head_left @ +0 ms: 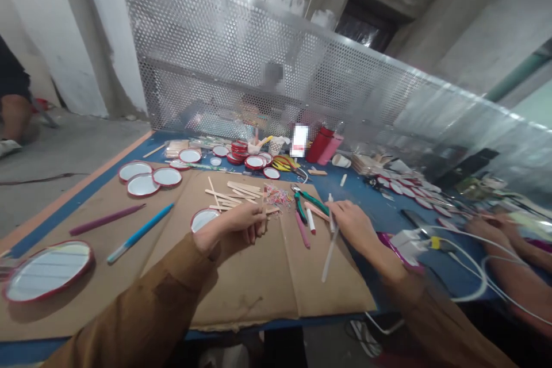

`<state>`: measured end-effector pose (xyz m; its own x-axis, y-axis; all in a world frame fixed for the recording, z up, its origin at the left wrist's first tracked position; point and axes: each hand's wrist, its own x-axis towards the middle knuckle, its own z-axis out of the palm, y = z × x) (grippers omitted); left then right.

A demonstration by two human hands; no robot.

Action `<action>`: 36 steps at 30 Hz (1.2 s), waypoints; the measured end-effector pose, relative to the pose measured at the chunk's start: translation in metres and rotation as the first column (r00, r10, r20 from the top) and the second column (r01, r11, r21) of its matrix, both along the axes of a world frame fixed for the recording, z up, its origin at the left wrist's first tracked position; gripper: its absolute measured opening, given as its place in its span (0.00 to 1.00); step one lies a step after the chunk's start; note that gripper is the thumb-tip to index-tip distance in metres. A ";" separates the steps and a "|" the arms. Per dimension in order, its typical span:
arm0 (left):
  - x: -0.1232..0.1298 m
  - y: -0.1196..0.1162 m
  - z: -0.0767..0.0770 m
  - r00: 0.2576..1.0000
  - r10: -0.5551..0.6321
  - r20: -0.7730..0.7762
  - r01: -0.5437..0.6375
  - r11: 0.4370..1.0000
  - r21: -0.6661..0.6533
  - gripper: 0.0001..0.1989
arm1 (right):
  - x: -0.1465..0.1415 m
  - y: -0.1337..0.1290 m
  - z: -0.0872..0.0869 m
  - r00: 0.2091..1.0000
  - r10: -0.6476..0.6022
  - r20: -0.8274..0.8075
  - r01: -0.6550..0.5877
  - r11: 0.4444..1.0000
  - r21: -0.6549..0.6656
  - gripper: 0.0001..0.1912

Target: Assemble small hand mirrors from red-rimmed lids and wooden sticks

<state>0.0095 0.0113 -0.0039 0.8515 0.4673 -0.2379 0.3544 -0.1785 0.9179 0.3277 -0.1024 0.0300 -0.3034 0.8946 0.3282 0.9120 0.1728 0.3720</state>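
Observation:
My left hand (244, 221), above the cardboard, pinches a flat wooden stick (264, 198) that stands nearly upright between thumb and fingers. At the cardboard's right side my right hand (353, 224) has its fingers closed on a slim whitish tube (330, 207); its exact kind is unclear. Below those fingers lies a translucent stick (330, 259). Left of the right hand are green-handled pliers (313, 201), a white marker with a red end (310, 221) and a pink pen-like stick (302, 230). Loose wooden sticks (233, 192) and a pile of tiny coloured bits (278, 195) lie beyond my left hand.
Cardboard (254, 293) covers part of the blue table (362, 190). Red-rimmed round discs (49, 270) lie at left and back. A blue pen (140, 233) and a purple pen (107, 219) rest leftward. White cables (478, 276) and another person's arms (495, 241) are at right. Perforated metal (224, 57) stands behind.

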 end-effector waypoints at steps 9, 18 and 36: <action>0.000 -0.003 0.008 0.999 -0.011 -0.034 0.012 1.000 0.022 0.18 | 0.004 0.000 0.003 0.992 -0.029 0.120 0.035 0.998 -0.052 0.14; 0.001 -0.003 0.010 0.997 0.001 -0.075 0.001 1.000 0.027 0.16 | -0.014 0.014 -0.012 0.994 0.093 0.061 -0.086 0.989 -0.119 0.27; -0.001 0.000 0.004 0.999 -0.020 -0.028 0.020 1.000 0.013 0.12 | -0.066 0.015 0.004 0.935 -0.342 -0.097 0.313 0.922 -0.227 0.14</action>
